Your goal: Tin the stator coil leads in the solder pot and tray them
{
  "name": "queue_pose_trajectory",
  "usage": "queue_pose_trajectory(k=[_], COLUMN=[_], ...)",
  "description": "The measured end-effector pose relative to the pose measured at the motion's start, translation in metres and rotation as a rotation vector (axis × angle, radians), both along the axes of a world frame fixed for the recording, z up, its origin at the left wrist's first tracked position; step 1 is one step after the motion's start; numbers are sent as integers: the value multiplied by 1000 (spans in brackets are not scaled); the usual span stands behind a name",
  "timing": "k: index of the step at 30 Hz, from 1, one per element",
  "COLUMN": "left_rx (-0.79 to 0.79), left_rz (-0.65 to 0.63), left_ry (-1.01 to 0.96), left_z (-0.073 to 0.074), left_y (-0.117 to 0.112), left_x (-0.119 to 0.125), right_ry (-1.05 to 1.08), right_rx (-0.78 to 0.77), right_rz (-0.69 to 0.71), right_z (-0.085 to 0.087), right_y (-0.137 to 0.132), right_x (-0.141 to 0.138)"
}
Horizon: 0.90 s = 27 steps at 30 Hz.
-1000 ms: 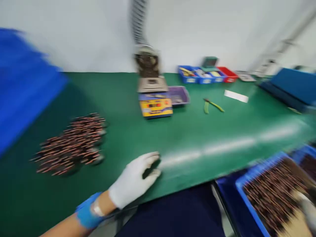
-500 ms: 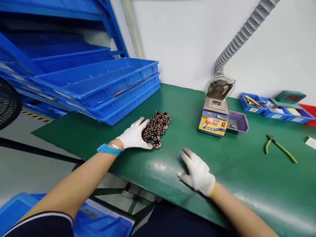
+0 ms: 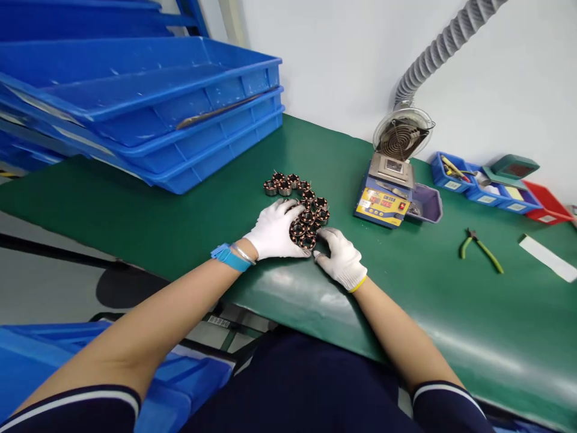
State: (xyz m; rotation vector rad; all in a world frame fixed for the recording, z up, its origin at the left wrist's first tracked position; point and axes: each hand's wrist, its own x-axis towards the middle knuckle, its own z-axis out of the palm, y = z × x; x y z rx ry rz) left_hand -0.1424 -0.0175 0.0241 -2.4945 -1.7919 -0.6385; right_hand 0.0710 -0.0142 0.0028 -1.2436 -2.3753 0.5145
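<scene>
A loose group of small ring-shaped motor stators [image 3: 321, 205] with copper windings lies on the green table. In the head view my left hand [image 3: 278, 231], in a white glove, is cupped against the left side of the group, fingers spread and partly covering some stators. My right hand [image 3: 340, 260], gloved too, rests at the near right edge of the group with thumb and fingers apart. Both hands touch or nearly touch the nearest stators. Farther back, several more stators [image 3: 283, 187] stand a little apart from the left hand's fingertips.
Stacked blue trays [image 3: 216, 120] stand at the left. Behind on the right are a yellow-and-blue soldering pot [image 3: 382, 204] under a vent hose [image 3: 442, 48], a purple bin [image 3: 430, 204] and blue boxes [image 3: 491, 195]. Green-handled cutters [image 3: 482, 249] and a white strip [image 3: 547, 257] lie farther right.
My left hand and the stators have moved right across the table, and the group has spread out. My right hand has come left to its near edge. The view has shifted.
</scene>
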Motion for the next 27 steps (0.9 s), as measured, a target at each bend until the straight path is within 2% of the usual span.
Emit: queue_pose_trajectory(k=[2, 6, 10, 13, 18, 22, 24, 27], left_rx=[51, -52, -45, -66, -123, -226, -286, -286], left_rz=[-15, 75, 142, 79, -77, 9, 30, -9], left_ry=[11, 127, 208, 164, 73, -86, -142, -171], left_z=[3, 3, 2, 3, 0, -8, -11, -13], left_y=[-13, -37, -41, -42, -58, -61, -58, -54], left_x=[22, 59, 85, 107, 148, 163, 165, 166], right_ry=[-2, -24, -24, 12, 132, 155, 161, 218], right_rx=[12, 30, 16, -10, -33, -30, -50, -122], right_rz=[-64, -171, -283, -336, -370, -400, -408, -406], right_z=[0, -2, -1, -1, -6, -9, -10, -10], right_y=[-6, -25, -47, -65, -94, -105, -101, -86], right_x=[18, 50, 73, 90, 127, 148, 150, 143])
